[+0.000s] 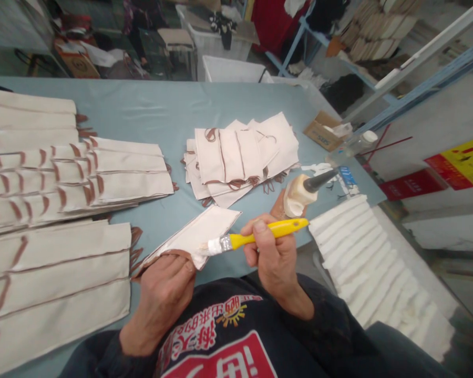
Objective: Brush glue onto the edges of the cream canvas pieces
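A yellow-handled paintbrush (268, 233) is gripped in my right hand (274, 257), its white bristles touching or just over a cream fabric piece (199, 231). This piece has brown edging and lies at the table's near side. My left hand (163, 294) is closed on its lower left edge, by a curved brown strip (181, 254); the fingertips are partly hidden. Behind my right hand stands a cream bottle (297, 197) with a dark nozzle. Further back, a loose pile of similar cream pieces (240, 152) with brown trim lies on the blue-green table (142, 110).
Overlapping stacks of cream fabric pieces (134, 165) cover the table's left side. A small cardboard box (323, 134) and a clear jar (357, 147) stand at the far right. White folded material (374, 273) lies in rows to my right. Plastic bins (236, 71) stand beyond the table.
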Tool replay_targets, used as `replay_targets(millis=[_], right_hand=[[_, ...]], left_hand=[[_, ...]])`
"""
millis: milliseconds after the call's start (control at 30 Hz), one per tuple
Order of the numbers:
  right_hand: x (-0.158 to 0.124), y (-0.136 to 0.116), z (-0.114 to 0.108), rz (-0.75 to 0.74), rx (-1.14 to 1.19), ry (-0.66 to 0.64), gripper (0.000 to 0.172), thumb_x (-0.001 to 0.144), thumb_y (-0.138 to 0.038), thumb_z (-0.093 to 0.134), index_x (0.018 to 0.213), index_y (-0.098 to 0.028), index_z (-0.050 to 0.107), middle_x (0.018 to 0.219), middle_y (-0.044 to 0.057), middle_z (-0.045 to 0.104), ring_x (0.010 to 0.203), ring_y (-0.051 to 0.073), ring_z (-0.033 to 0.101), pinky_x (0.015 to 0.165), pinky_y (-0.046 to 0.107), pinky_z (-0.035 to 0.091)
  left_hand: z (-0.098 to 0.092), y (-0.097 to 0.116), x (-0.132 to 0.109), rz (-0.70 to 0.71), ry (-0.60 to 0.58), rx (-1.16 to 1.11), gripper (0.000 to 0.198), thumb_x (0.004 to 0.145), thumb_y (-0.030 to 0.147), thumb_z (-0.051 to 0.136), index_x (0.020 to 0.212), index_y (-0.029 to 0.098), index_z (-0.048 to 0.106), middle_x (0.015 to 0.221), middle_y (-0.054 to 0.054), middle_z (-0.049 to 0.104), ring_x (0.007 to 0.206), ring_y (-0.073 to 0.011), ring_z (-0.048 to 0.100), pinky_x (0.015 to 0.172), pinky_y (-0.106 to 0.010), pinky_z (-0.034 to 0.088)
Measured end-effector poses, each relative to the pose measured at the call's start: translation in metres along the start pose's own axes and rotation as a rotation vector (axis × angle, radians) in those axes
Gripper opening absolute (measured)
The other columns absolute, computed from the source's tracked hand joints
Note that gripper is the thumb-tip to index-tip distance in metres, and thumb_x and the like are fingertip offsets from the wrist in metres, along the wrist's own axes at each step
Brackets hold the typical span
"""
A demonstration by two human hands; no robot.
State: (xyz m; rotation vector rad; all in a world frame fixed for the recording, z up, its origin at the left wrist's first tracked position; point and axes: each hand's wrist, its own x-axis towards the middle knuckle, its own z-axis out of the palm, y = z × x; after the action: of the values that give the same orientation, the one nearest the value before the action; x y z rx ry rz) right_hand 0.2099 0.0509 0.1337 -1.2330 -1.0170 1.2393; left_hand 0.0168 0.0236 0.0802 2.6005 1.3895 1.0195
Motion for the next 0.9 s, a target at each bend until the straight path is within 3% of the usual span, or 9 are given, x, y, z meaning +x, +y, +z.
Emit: replay_targets(millis=[133,300,367,533,700,800,900], right_hand=[[-0.011,0.001,0.001,0.046,0.0,-0.127,0.043,0.098,-0.058,0.056,0.077,-0.021,0.061,0.04,-0.011,0.039,0.031,0.007,0.034,0.033,0.018,0.025],[-0.004,-0.004,-0.005,0.073,-0.033,-0.149,0.044,0.096,-0.059,0.059,0.075,-0.02,0.061,0.038,-0.011,0.04,0.031,0.007,0.032,0.033,0.019,0.024],[0.011,-0.002,-0.008,0.067,-0.043,-0.14,0.046,0.094,-0.061,0.061,0.074,-0.02,0.062,0.038,-0.01,0.04,0.031,0.006,0.032,0.034,0.019,0.026],[0.042,0.004,-0.016,0.007,0.013,-0.187,0.048,0.094,-0.063,0.061,0.074,-0.019,0.064,0.037,-0.012,0.035,0.032,0.005,0.027,0.035,0.018,0.024],[0.042,-0.006,-0.01,-0.103,0.058,-0.193,0.044,0.095,-0.058,0.062,0.072,-0.021,0.062,0.037,-0.013,0.034,0.031,0.005,0.026,0.033,0.018,0.021],[0.035,-0.004,-0.002,-0.188,0.017,-0.208,0.041,0.098,-0.056,0.059,0.076,-0.021,0.064,0.041,-0.011,0.041,0.033,0.006,0.035,0.034,0.019,0.029],[0.029,0.002,0.003,-0.31,-0.013,-0.184,0.04,0.1,-0.056,0.057,0.081,-0.022,0.066,0.046,-0.008,0.049,0.036,0.008,0.043,0.037,0.02,0.037]], left_hand=[[0.0,-0.002,-0.001,0.008,-0.022,-0.021,0.036,0.092,-0.003,0.049,0.068,0.02,0.063,0.062,-0.004,0.065,0.063,-0.0198,0.059,0.065,-0.03,0.049],[0.001,0.0,-0.001,-0.07,-0.002,-0.139,0.035,0.09,-0.002,0.049,0.067,0.021,0.061,0.062,-0.003,0.065,0.066,-0.0193,0.061,0.068,-0.029,0.049],[0.0,0.003,0.003,-0.197,-0.016,-0.257,0.034,0.091,0.002,0.048,0.065,0.021,0.058,0.061,0.0,0.06,0.063,-0.017,0.059,0.064,-0.027,0.046],[-0.008,-0.001,0.017,-0.604,-0.235,-0.635,0.023,0.084,0.015,0.047,0.062,0.022,0.05,0.061,0.004,0.049,0.058,-0.014,0.049,0.056,-0.026,0.036],[-0.018,-0.005,0.022,-0.852,-0.264,-0.932,0.019,0.073,0.025,0.057,0.06,0.023,0.044,0.06,0.006,0.037,0.059,-0.013,0.036,0.054,-0.025,0.031],[-0.02,0.001,0.022,-0.971,-0.307,-1.147,0.007,0.072,0.026,0.063,0.07,0.021,0.058,0.065,0.004,0.049,0.064,-0.0147,0.046,0.06,-0.026,0.04],[-0.019,0.005,0.019,-1.028,-0.298,-1.2,0.01,0.071,0.026,0.065,0.079,0.02,0.066,0.072,0.003,0.057,0.067,-0.0149,0.049,0.06,-0.025,0.041]])
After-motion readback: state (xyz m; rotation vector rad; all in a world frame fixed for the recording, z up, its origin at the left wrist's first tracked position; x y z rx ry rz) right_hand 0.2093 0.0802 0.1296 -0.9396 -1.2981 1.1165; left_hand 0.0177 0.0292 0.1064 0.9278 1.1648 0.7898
